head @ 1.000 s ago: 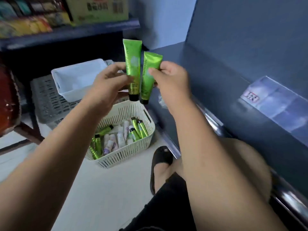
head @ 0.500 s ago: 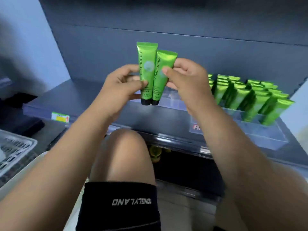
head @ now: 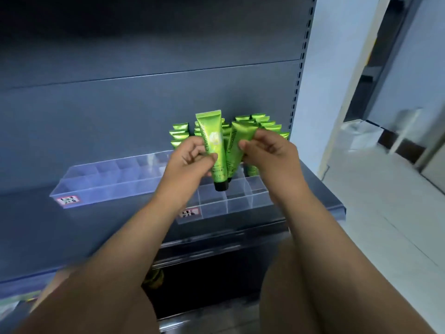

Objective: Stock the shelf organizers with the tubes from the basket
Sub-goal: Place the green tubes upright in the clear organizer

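Note:
My left hand pinches a green tube held upright, black cap down. Beside it my right hand pinches a second green tube, tilted slightly, its cap hidden behind the first tube. Both tubes hang just above the front compartments of a clear shelf organizer. Behind my hands several green tubes stand in that organizer's back rows. A second clear organizer lies to the left with nothing visible in its compartments. The basket is out of view.
The dark grey shelf carries both organizers, each with a red-and-white label at its front. The shelf upright bounds the right side. A pale tiled floor lies to the right. My knees are below the shelf edge.
The view has swung from the basket on the floor to the shelf. Both hands carried their tubes rightward and down, over the right organizer's front compartments.

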Demonstrator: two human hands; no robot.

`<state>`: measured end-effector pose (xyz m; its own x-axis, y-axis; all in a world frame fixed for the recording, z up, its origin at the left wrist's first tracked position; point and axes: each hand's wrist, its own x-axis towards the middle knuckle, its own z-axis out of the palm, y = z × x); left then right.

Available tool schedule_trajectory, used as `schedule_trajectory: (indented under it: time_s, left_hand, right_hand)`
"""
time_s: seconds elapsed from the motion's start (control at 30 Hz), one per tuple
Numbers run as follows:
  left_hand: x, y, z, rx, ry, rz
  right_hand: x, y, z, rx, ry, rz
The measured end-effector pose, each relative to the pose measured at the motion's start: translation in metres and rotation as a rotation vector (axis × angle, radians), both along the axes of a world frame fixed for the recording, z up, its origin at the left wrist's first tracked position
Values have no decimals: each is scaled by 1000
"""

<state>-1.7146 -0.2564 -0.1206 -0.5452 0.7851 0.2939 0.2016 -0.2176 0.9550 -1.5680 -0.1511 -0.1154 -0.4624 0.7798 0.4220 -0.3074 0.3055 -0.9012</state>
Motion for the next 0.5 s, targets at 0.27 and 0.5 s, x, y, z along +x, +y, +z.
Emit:
schedule_trajectory:
  time_s: [0.27,0.5]
  left_hand:
    - [-23,41,-10,3,104,19]
    - [-44,37,-18,31,147,74]
  right_hand:
    - [-29,39,-7,151,-79,-142]
    - [-51,52,-10,244,-88,-139]
